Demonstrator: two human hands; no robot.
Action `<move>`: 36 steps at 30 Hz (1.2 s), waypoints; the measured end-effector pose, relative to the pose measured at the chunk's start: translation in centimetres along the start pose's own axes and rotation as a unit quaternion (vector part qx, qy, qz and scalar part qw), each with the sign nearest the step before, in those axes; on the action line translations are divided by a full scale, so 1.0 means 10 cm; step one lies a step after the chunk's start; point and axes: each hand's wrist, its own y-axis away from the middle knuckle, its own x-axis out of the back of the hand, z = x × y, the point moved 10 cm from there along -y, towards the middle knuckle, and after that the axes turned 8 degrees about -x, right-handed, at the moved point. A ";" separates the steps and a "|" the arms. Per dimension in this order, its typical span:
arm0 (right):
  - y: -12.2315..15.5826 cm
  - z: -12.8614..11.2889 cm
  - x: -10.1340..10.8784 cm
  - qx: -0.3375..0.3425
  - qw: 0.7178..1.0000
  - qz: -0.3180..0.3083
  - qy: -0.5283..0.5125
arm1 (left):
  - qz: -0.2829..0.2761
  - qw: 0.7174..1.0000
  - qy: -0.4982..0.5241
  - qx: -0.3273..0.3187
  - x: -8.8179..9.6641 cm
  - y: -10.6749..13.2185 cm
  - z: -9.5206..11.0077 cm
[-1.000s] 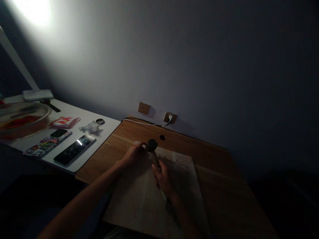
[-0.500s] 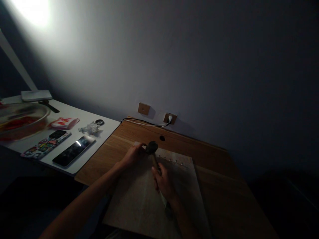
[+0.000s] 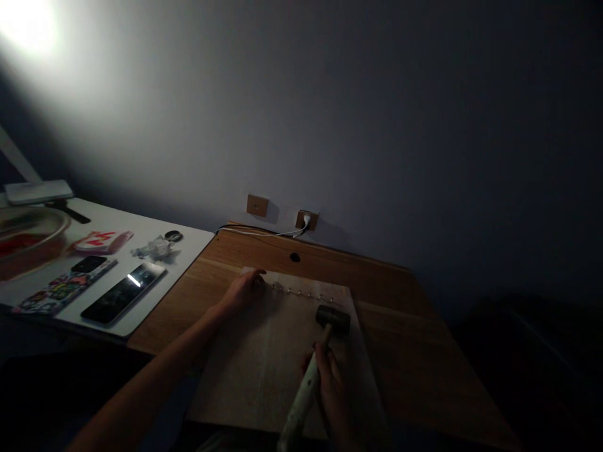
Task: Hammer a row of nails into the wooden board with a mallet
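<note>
Right hand gripping cylindrical-headed mallet, flat pale board, small shiny nails

hands: 2, ctr + lwr ctr
mallet: 1, lwr ctr
metal pcs: approx 6, ctr
wall plates: 2, ctr
</note>
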 end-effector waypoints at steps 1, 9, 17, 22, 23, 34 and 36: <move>0.00 0.01 0.00 0.003 1.000 0.009 0.001 | 0.000 1.000 -0.004 -0.003 0.00 0.00 0.00; 0.03 0.20 -0.25 -0.024 0.995 -0.066 -0.075 | -0.006 1.000 -0.009 0.002 -0.01 0.00 -0.04; 0.10 -0.24 -0.14 0.106 0.973 -0.053 0.197 | 0.049 0.980 -0.191 0.037 0.28 0.32 0.13; 0.33 -0.65 0.04 0.321 0.892 0.056 0.312 | 0.057 0.972 -0.228 0.022 0.48 0.86 0.20; 0.38 -0.66 0.06 0.350 0.876 0.062 0.326 | 0.054 0.972 -0.228 0.024 0.50 0.96 0.21; 0.37 -0.40 0.63 0.403 0.815 0.131 0.395 | -0.026 0.971 -0.238 -0.007 -0.09 0.81 0.82; 0.29 -0.40 0.87 0.401 0.816 0.147 0.390 | -0.040 0.972 -0.229 -0.037 -0.30 0.69 0.95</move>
